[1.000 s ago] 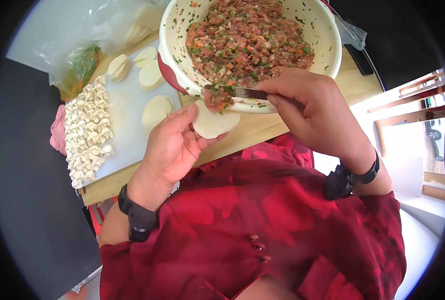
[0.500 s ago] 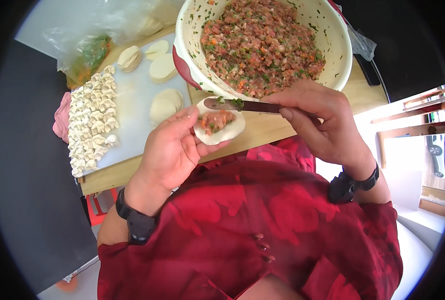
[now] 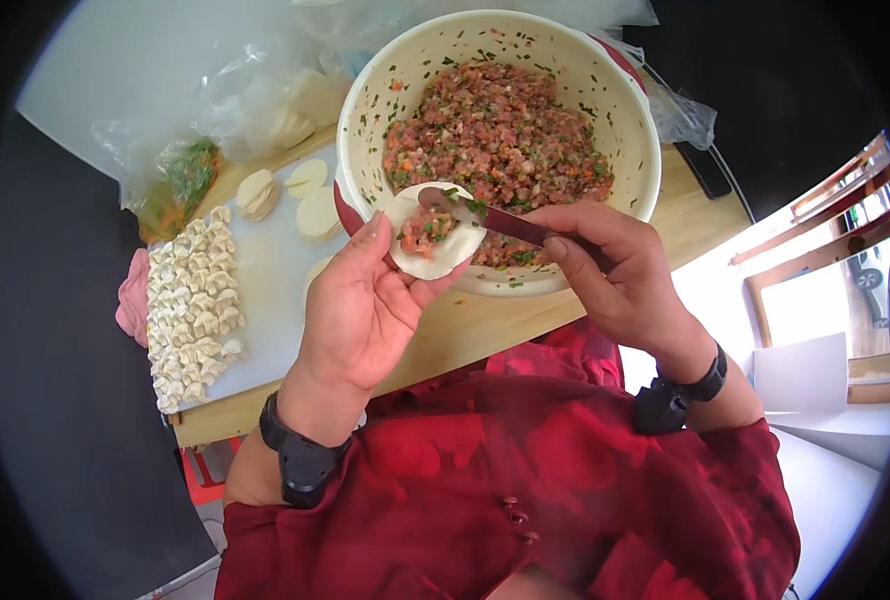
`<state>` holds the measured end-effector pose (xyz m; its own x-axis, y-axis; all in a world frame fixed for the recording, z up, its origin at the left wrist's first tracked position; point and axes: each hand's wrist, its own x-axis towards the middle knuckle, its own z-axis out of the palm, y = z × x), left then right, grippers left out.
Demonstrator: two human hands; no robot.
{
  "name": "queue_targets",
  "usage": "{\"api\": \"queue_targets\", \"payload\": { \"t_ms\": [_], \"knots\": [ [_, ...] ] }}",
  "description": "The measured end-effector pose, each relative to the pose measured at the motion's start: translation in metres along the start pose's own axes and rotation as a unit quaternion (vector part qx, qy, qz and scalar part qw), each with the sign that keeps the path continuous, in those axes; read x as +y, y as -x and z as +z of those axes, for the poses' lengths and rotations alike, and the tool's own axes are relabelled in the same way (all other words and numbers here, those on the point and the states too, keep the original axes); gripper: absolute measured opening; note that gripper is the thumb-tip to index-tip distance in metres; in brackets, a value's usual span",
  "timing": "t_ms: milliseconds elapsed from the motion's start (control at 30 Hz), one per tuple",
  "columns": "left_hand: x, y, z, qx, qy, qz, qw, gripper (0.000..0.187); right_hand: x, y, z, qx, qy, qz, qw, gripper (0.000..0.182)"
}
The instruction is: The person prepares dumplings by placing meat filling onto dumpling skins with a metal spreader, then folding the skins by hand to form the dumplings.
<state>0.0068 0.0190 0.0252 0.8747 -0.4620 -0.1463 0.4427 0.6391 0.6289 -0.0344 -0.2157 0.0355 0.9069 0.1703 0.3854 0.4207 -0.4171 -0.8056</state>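
A round dumpling wrapper [image 3: 454, 251] rests on the fingers of my left hand [image 3: 355, 310], with my thumb at its left edge. A lump of meat filling [image 3: 426, 232] lies on the wrapper. In my right hand [image 3: 620, 275] is a butter knife [image 3: 513, 226], gripped by its handle, with its rounded tip at the filling and bits of green on the blade. Both hands are over the near rim of a large cream bowl [image 3: 633, 190], which holds minced meat [image 3: 500, 130] flecked with green and orange.
Rows of folded dumplings [image 3: 197, 310] stand on a white board [image 3: 270, 270] at the left. Stacked wrappers [image 3: 257, 194] lie on its far part. Plastic bags [image 3: 255, 100] are behind, a pink cloth [image 3: 133, 298] lies left, and a dark phone-like object [image 3: 705, 172] is right of the bowl.
The view has shifted, and the bowl sits lower and further left in it. The wrapper and knife now overlap the bowl's near rim. The knife tip has tilted and moved closer onto the filling.
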Motion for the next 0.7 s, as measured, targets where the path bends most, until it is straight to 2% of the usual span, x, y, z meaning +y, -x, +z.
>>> {"api": "queue_targets", "payload": {
  "t_ms": [33,100,233,300,467,533,700],
  "knots": [
    [0.000,-0.002,0.000,0.000,-0.002,-0.001,1.000,0.043,0.001,0.000,0.001,0.001,0.002,0.001,1.000,0.019],
    [-0.002,-0.005,0.000,0.005,0.007,-0.006,1.000,0.043,0.005,-0.001,0.004,0.063,-0.038,-0.023,0.997,0.020],
    [0.000,-0.006,0.001,0.018,-0.012,-0.009,1.000,0.043,-0.001,-0.005,-0.004,0.025,-0.026,-0.047,0.998,0.020],
    [-0.001,-0.005,0.002,0.008,-0.018,-0.017,1.000,0.043,-0.007,-0.005,-0.003,-0.033,0.074,-0.064,0.995,0.021],
    [-0.006,-0.006,0.000,-0.001,-0.016,-0.017,1.000,0.043,0.000,-0.006,0.005,0.003,0.054,-0.035,0.998,0.021],
    [-0.004,-0.006,0.002,0.015,-0.017,0.020,1.000,0.043,0.005,-0.003,0.008,0.061,-0.040,-0.032,0.997,0.021],
    [-0.004,-0.006,-0.004,0.005,-0.007,0.007,1.000,0.044,0.003,-0.003,0.005,0.036,0.047,-0.034,0.998,0.022]
  ]
}}
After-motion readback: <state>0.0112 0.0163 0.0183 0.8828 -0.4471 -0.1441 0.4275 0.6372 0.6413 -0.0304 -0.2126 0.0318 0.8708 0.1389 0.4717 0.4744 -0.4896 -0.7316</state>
